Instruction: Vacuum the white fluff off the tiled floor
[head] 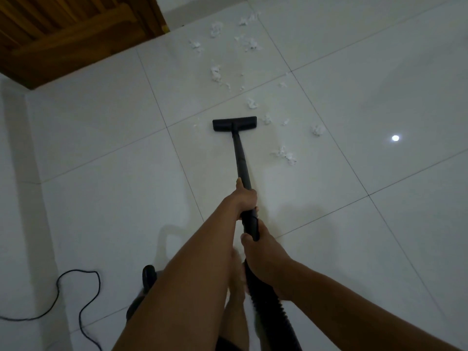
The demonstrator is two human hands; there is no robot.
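A black vacuum wand [240, 158] runs from my hands down to a flat black floor nozzle [234, 123] resting on the white tiled floor [354, 97]. My left hand [245, 197] grips the wand higher up its tube. Just behind it, my right hand [263, 252] grips the wand's end where the ribbed hose [268, 310] joins. White fluff [215, 73] lies scattered ahead of the nozzle, up to the far tiles [249, 43]. More clumps [285, 154] lie to the nozzle's right.
A wooden slatted door [63, 29] fills the upper left. A white wall or step edge [15, 173] runs down the left side. A black power cord [76, 295] loops on the floor at lower left beside the dark vacuum body [144, 287]. My leg shows beneath my arms.
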